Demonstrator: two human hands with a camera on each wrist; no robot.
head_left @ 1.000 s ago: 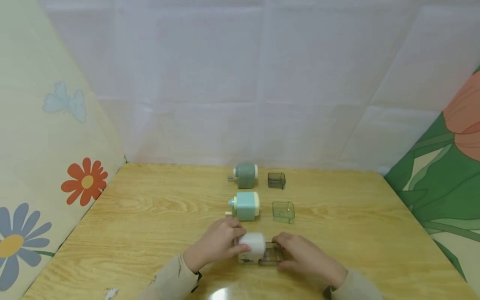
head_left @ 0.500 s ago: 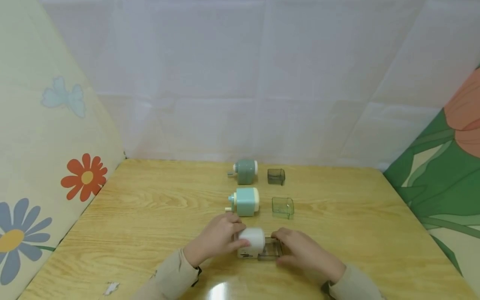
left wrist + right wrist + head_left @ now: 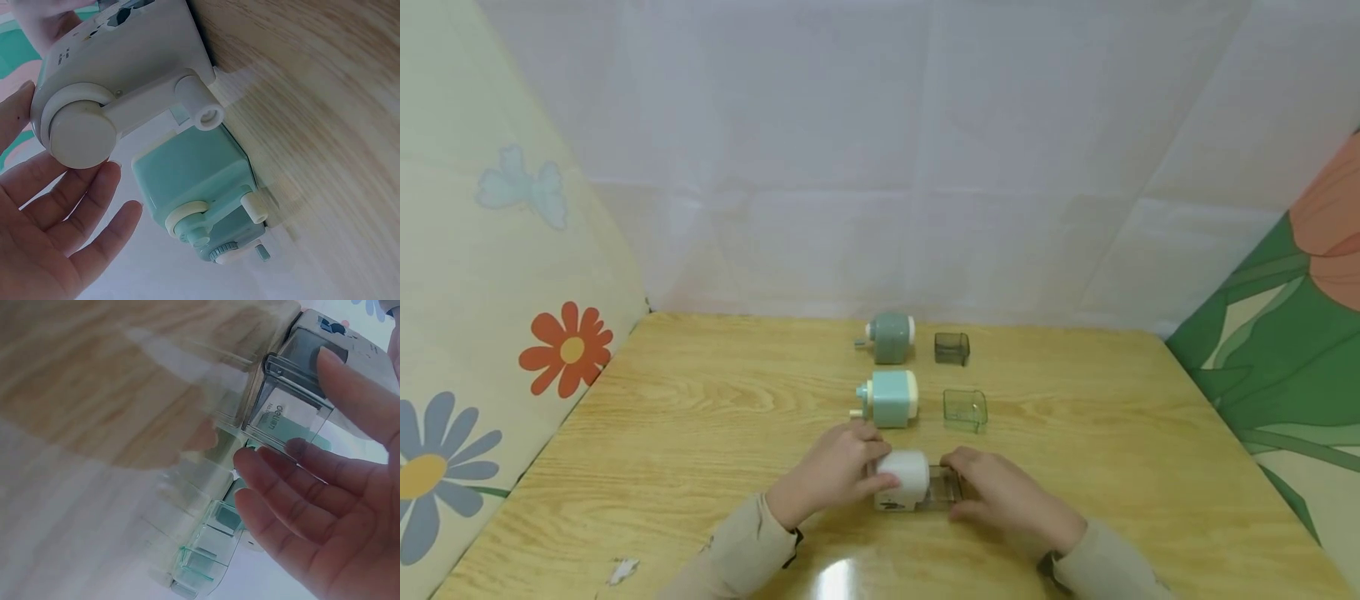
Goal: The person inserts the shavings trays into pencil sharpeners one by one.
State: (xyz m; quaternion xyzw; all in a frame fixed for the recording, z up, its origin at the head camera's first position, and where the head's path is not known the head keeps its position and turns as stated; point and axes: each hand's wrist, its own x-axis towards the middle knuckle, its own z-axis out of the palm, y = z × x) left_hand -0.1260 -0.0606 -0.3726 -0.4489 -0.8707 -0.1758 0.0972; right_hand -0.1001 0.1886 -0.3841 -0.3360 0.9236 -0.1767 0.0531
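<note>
A white hand-crank pencil sharpener (image 3: 904, 477) lies near the front of the table. My left hand (image 3: 835, 472) grips its crank end, thumb on the near side and fingers at the far side; its white crank (image 3: 147, 103) shows in the left wrist view. At the opposite end, a clear smoky shavings drawer (image 3: 942, 487) sits partly inside the sharpener's opening. My right hand (image 3: 1007, 497) holds the drawer's outer end between thumb and fingertips. The right wrist view shows the drawer (image 3: 284, 415) lined up with the body.
Behind stand a light teal sharpener (image 3: 891, 400) with its green clear drawer (image 3: 965, 410) apart at right, and a dark green sharpener (image 3: 891, 339) with a dark drawer (image 3: 952, 348). A paper scrap (image 3: 623, 571) lies front left on the wooden table (image 3: 715, 400).
My right hand has shifted slightly left with the drawer, and less of it shows outside the white sharpener. My left hand keeps its grip. The head view has tilted down a little.
</note>
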